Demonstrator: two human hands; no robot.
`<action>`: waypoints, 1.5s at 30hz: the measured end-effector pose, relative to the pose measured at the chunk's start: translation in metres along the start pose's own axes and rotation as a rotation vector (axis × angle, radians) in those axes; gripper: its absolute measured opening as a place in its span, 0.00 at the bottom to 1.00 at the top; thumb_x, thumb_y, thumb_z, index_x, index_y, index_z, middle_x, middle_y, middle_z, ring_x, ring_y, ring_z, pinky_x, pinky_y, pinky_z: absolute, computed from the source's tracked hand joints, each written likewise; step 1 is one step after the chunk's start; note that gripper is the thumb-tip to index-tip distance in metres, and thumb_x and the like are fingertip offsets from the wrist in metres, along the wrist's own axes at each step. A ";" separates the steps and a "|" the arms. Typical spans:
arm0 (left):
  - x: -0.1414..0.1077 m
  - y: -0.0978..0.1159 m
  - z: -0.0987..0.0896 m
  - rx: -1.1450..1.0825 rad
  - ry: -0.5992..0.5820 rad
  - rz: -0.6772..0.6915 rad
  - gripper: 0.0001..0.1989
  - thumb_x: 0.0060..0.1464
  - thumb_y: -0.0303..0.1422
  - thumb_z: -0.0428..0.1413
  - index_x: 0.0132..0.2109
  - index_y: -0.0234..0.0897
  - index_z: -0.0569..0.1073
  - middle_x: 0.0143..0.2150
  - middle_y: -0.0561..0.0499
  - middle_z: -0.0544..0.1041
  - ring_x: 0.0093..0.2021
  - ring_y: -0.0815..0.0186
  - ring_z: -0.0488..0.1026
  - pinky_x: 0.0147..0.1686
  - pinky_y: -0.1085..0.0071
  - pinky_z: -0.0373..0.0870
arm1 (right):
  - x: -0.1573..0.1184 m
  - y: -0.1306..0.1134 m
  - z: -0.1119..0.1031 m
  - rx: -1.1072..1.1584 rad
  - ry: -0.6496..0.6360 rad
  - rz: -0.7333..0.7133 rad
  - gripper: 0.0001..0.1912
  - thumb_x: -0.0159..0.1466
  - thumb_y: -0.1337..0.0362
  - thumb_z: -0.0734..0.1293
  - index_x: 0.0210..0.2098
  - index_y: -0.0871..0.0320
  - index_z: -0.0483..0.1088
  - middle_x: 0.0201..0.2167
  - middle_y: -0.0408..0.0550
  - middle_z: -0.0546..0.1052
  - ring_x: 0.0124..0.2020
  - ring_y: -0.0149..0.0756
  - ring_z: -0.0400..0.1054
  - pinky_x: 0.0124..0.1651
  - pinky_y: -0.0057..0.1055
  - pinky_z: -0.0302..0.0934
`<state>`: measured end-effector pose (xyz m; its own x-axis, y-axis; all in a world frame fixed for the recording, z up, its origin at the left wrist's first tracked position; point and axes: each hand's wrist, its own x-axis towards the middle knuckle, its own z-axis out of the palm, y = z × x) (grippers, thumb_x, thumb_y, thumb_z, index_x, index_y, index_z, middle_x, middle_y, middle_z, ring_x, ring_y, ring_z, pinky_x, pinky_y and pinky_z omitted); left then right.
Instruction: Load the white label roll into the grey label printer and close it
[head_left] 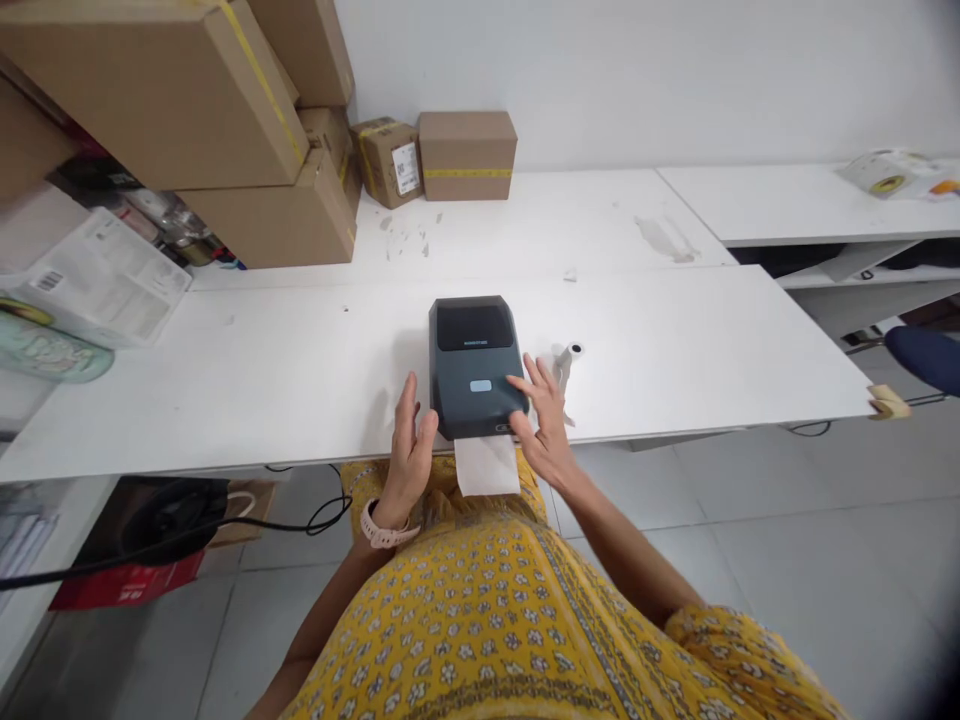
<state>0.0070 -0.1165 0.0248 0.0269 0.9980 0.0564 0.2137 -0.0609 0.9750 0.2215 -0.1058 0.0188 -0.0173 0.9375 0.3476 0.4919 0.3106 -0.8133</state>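
Note:
A dark label printer [477, 372] sits near the front edge of the white table [675, 340], with a strip of white paper [486, 468] hanging from its front over the edge. Beside the printer's left side is my left hand [409, 450], fingers apart and holding nothing; a pink band is on that wrist. My right hand [544, 420] is spread at the printer's front right corner, its fingertips over or on the casing, with nothing in it. Just right of that hand lies a small white paper roll [571, 352] with a loose end.
Cardboard boxes [262, 215] are stacked at the back left, and two smaller boxes [469, 155] stand by the wall. A green bottle [56, 348] and a white package [112, 275] lie at the far left. Below the left side, a black cable [262, 522] hangs.

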 end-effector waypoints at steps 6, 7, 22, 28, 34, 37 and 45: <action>0.000 -0.018 0.012 0.029 0.057 0.091 0.33 0.70 0.54 0.40 0.75 0.50 0.54 0.80 0.53 0.46 0.80 0.59 0.36 0.77 0.53 0.34 | -0.026 0.014 0.019 0.254 0.049 0.207 0.33 0.73 0.39 0.49 0.74 0.37 0.47 0.78 0.40 0.49 0.80 0.45 0.30 0.78 0.62 0.28; 0.000 -0.018 0.013 0.035 0.064 0.104 0.33 0.70 0.54 0.40 0.75 0.49 0.54 0.80 0.52 0.46 0.80 0.59 0.36 0.77 0.53 0.35 | -0.026 0.013 0.019 0.247 0.041 0.198 0.33 0.73 0.39 0.50 0.74 0.37 0.46 0.78 0.39 0.49 0.80 0.45 0.30 0.78 0.62 0.28; 0.088 0.015 -0.003 -0.191 0.207 0.213 0.24 0.67 0.47 0.50 0.63 0.43 0.73 0.67 0.48 0.73 0.69 0.56 0.66 0.69 0.56 0.61 | 0.091 -0.030 -0.022 -0.046 0.134 -0.191 0.40 0.68 0.32 0.40 0.74 0.36 0.47 0.75 0.40 0.56 0.79 0.53 0.38 0.77 0.63 0.30; 0.105 -0.009 -0.007 0.228 0.164 -0.002 0.27 0.56 0.39 0.57 0.60 0.34 0.74 0.43 0.45 0.78 0.41 0.59 0.75 0.44 0.61 0.71 | 0.193 -0.031 -0.019 -0.053 0.166 -0.225 0.39 0.71 0.35 0.40 0.76 0.42 0.34 0.75 0.47 0.56 0.75 0.49 0.52 0.72 0.54 0.54; 0.105 -0.005 -0.006 0.492 -0.022 -0.100 0.27 0.56 0.38 0.55 0.62 0.35 0.72 0.25 0.54 0.72 0.30 0.58 0.73 0.35 0.65 0.66 | 0.272 -0.006 -0.016 -0.061 0.093 -0.116 0.47 0.67 0.29 0.44 0.75 0.49 0.38 0.74 0.52 0.55 0.75 0.52 0.51 0.72 0.56 0.50; 0.112 0.003 -0.005 0.636 -0.058 -0.121 0.27 0.55 0.36 0.54 0.62 0.36 0.71 0.26 0.51 0.76 0.33 0.53 0.76 0.36 0.63 0.67 | 0.262 -0.015 -0.019 -0.076 0.196 -0.209 0.48 0.67 0.29 0.51 0.74 0.52 0.43 0.74 0.55 0.55 0.77 0.53 0.46 0.74 0.57 0.46; 0.115 0.011 -0.002 0.852 -0.141 -0.167 0.30 0.57 0.36 0.51 0.67 0.37 0.66 0.50 0.41 0.82 0.52 0.46 0.79 0.46 0.59 0.73 | 0.156 -0.033 -0.013 -0.426 -0.425 -0.361 0.22 0.70 0.53 0.65 0.60 0.53 0.67 0.56 0.54 0.78 0.57 0.50 0.73 0.57 0.46 0.67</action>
<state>0.0107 -0.0022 0.0427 0.0387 0.9873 -0.1544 0.8802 0.0395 0.4729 0.2138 0.0280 0.1055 -0.5399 0.7943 0.2786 0.6883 0.6071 -0.3971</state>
